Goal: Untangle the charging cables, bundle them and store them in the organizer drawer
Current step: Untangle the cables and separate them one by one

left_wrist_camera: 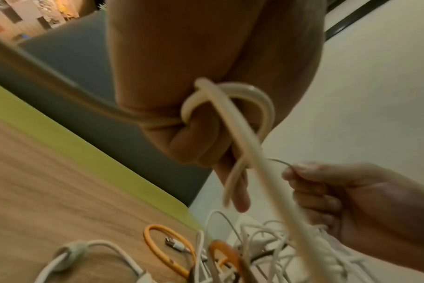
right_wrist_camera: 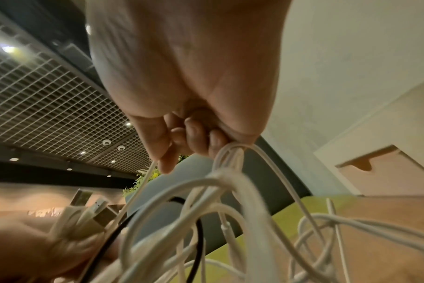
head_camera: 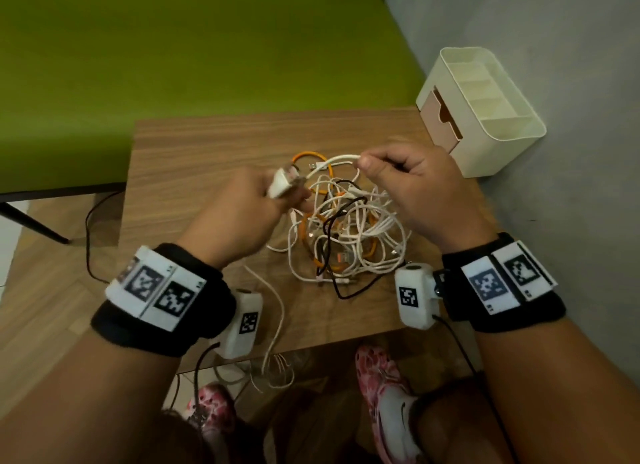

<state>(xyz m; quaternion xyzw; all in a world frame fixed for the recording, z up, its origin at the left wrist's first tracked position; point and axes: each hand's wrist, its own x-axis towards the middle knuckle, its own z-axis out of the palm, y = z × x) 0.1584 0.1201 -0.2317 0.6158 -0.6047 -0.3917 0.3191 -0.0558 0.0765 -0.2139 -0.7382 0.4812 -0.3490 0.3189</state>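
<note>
Fingers of both hands curled: left hand (head_camera: 242, 207) & right hand (head_camera: 415, 183) pinch white cable (head_camera: 332, 163).

Two hands (head_camera: 239, 214), one cream organizer (head_camera: 485, 113), one wooden table (head_camera: 214, 144); the tangle (head_camera: 346, 228) holds perhaps six cables, mostly white.

No words, numbers or brand names can be read anywhere. The only signs are black-and-white square coded markers on the white plates of the black wristbands (head_camera: 162, 290) and on the small white wrist camera housings (head_camera: 414, 295).
</note>
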